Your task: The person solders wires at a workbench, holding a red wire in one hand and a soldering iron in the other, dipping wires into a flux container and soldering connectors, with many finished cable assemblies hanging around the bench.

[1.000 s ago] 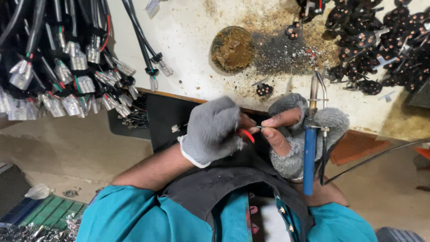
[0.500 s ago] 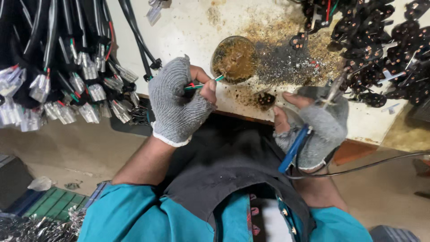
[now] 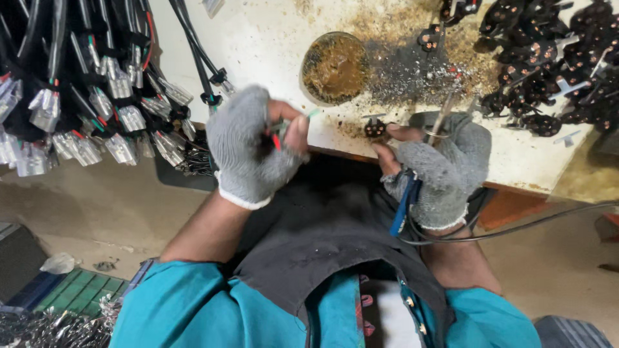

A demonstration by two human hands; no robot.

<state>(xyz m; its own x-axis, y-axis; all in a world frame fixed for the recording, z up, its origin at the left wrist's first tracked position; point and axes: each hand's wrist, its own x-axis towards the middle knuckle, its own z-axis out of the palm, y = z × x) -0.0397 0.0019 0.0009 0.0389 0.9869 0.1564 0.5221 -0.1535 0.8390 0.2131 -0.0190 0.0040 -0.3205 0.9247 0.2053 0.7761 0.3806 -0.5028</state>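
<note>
My left hand (image 3: 253,145), in a grey fingerless glove, pinches thin red and green wires (image 3: 282,131) just off the bench's front edge. My right hand (image 3: 433,165), gloved the same way, grips a soldering iron (image 3: 409,193) with a blue handle; its metal tip (image 3: 442,114) points up over the bench. The right fingertips rest beside a small black connector part (image 3: 376,127) lying at the bench edge. A round tin of brown flux (image 3: 334,66) sits just beyond both hands.
Bundles of black cables with clear plug ends (image 3: 84,109) hang at the left. A heap of black connector parts (image 3: 548,71) covers the bench's right side. The stained white bench (image 3: 258,38) carries grey soot. A black cord (image 3: 516,225) runs right. A dark apron covers my lap.
My left hand has drawn the wires back from the flux tin toward the bench edge. My right hand has tilted the iron upright and moved up to the black connector part.
</note>
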